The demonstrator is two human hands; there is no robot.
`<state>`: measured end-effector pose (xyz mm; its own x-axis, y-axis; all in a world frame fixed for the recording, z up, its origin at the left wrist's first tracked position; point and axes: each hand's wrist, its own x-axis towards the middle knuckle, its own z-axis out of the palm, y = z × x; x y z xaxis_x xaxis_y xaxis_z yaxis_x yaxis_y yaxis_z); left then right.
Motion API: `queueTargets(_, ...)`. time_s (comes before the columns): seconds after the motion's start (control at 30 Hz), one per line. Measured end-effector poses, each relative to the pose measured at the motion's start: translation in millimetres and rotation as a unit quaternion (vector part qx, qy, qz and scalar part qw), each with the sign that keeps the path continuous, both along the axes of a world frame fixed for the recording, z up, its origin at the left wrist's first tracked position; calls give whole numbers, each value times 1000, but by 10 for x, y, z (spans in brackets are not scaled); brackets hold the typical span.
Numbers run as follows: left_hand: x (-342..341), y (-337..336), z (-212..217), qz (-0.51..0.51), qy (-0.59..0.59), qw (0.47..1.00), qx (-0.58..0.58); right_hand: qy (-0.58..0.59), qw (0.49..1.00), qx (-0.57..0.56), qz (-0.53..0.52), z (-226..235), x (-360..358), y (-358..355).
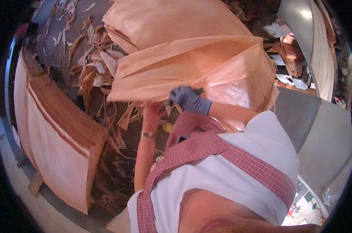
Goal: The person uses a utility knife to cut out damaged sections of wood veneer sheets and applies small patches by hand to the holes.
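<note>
A large stack of thin tan wood veneer sheets (172, 17) lies in front of me. Its top veneer sheet (152, 79) is buckled into raised folds, with its near edge toward me. My left hand (154, 110), bare and with a watch at the wrist, is closed at that near edge; its fingertips are partly hidden and blurred. Just right of it, my right hand (189, 99) in a blue-grey glove is closed in a fist over the sheet's edge. A short dark handle (199, 91) sticks out of this fist; the rest of that tool cannot be made out.
At left stands another thick veneer stack (55, 136) with rough brown edges. Torn veneer strips (96, 70) litter the floor beside the front stack. A grey panel (296, 110) is at right, and a curved pale sheet (321, 50) rises behind it, near more scraps (290, 54).
</note>
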<state>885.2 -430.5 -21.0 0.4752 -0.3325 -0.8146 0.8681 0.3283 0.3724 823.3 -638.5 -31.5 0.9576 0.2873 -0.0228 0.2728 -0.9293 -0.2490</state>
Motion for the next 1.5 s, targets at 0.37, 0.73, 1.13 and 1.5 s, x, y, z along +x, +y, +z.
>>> queueTargets(0.37, -48, 3093, 730, 315, -210, 905, 192, 34, 972, 229, -38, 364, 849, 735)
queueTargets(0.73, -2972, 5760, 1952, 663, -221, 640, 319, 105, 862, 284, 407, 1166, 1010, 4176)
queueTargets(1.13, -5558, 6216, 1737, 827, -133, 398, 375, 87, 747, 169, 636, 1193, 541, 9965)
queueTargets(1.5, -6193, 5392, 370, 941, -80, 97, 313, 4, 442, 256, 860, 1364, -2237, 12478)
